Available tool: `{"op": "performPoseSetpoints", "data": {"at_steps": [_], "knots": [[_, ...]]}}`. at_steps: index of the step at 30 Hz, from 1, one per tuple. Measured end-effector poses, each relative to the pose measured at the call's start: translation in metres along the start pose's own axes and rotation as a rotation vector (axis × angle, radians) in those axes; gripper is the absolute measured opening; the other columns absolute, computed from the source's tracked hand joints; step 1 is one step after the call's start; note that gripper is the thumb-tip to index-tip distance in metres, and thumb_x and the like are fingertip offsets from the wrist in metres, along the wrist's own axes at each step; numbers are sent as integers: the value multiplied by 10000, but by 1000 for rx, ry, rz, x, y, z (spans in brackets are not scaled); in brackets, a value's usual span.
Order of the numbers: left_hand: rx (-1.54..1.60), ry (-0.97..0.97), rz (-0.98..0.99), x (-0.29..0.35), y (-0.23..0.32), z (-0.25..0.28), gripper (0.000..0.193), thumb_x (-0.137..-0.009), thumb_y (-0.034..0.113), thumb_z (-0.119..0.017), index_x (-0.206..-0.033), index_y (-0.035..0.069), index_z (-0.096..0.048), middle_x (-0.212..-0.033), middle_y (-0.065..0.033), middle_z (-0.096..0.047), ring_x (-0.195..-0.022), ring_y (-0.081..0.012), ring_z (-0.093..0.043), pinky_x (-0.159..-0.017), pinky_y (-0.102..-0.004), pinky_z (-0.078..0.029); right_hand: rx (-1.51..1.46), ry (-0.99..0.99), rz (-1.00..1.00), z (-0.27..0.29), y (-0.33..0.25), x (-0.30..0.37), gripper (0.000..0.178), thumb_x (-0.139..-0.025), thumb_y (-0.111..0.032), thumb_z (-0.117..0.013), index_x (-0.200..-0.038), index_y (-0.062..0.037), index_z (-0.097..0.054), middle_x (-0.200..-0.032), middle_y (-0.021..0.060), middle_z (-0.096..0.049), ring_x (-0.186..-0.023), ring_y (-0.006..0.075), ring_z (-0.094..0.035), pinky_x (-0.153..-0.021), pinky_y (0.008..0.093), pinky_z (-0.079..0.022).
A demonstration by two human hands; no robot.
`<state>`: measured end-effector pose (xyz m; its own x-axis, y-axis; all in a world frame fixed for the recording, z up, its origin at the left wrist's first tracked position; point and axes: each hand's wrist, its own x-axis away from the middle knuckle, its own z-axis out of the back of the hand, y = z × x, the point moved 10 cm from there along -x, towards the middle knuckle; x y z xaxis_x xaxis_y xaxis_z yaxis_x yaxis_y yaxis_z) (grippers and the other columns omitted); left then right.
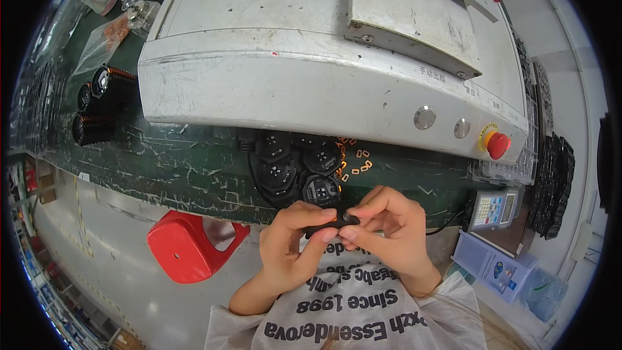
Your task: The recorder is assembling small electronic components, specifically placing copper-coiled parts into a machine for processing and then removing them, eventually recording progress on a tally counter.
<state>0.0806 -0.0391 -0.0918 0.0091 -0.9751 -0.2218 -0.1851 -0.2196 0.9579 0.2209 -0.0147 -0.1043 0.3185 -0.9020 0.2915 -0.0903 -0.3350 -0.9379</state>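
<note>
Left hand (289, 241) and right hand (389, 228) meet just below pile of black round parts (295, 167), near desk (188, 168) front edge. Both grips pinching one small black part (332, 223) between thumbs and fingertips; hands touching across it. Pile lies under overhang of grey machine housing (278, 58). Small orange rings (355, 159) scattered just right of pile. Red emergency button (497, 144) well right of pile, on housing. Red stool (188, 246) below-left of pile, on floor.
</note>
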Motion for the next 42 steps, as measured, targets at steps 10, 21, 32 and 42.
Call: {"op": "performPoseSetpoints", "data": {"at_steps": [10,21,32,42], "knots": [[-691,187,-293,-13,23,23,270,-747,-109,-690,-977,11,-617,-930,-115,-664,-810,-261,-642,-669,-349,-544,220,247,239,44,-54,28,420,-813,17,-636,-1215,47,-520,-1037,213,-646,-786,192,-672,-729,294,-562],[-1123,-140,-433,-7,17,-18,306,-681,131,-766,-984,122,-721,-1054,-18,-664,-974,-228,-608,-867,-406,-479,1380,250,826,41,-245,-42,393,-815,-80,-691,-1200,-88,-614,-1150,67,-651,-995,181,-616,-757,291,-501],[-453,140,-277,-181,98,32,154,-846,73,-660,-997,54,-679,-957,-52,-685,-887,-161,-639,-744,-277,-500,1483,-42,382,91,-274,-172,546,-765,-136,-753,-1287,-182,-600,-1233,83,-628,-1132,215,-594,-936,401,-501],[-592,41,5,-338,72,-2,402,-792,285,-754,-1022,-39,-688,-946,-87,-682,-832,-134,-600,-731,-275,-473,1468,34,833,56,-302,-140,410,-710,-122,-729,-1116,-165,-701,-1060,61,-561,-1030,217,-555,-860,330,-486]]}}
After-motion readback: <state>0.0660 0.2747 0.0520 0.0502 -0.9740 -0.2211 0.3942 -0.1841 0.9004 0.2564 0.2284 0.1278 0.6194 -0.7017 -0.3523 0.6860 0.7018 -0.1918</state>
